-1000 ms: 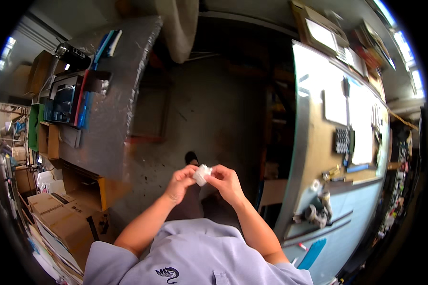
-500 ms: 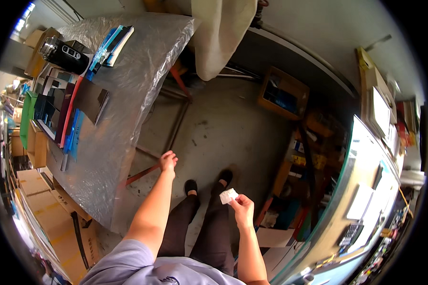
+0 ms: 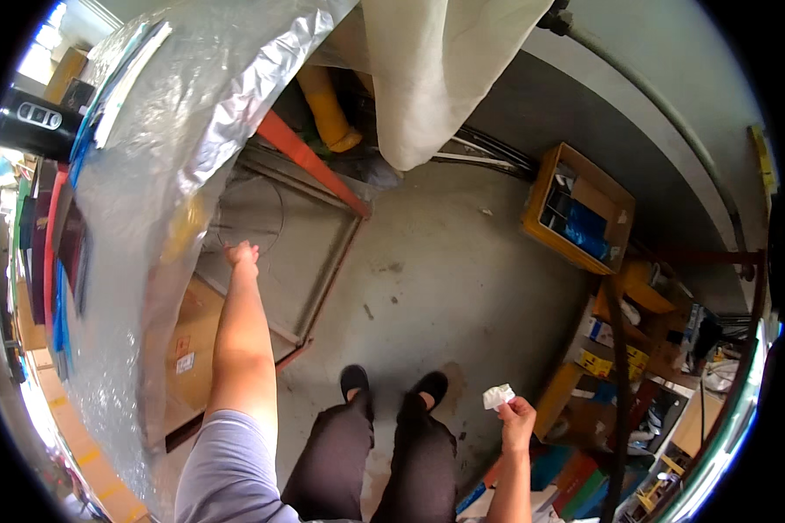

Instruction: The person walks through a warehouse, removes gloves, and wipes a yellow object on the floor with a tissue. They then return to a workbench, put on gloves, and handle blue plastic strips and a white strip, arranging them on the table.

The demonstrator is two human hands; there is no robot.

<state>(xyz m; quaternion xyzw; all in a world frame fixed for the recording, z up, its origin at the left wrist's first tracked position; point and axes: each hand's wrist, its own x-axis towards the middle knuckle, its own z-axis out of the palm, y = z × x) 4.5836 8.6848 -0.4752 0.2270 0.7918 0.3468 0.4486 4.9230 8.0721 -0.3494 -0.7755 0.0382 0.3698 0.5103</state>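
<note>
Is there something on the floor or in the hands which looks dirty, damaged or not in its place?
Only small things. The grey floor has dark marks, perhaps stains, and a small pale scrap lies there like litter. The white piece in the right hand looks crumpled.

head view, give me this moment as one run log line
left hand: held out near plastic-covered table, no object visible in it | right hand: pinching crumpled white piece | floor: dark shoes

- pale lavender-grey fabric left sleeve (image 3: 231, 462), short, plain
- dark purplish-brown cloth trousers (image 3: 333, 458), loose cut, creased
- black low-cut round-toed shoes (image 3: 352, 378), matching pair
</note>
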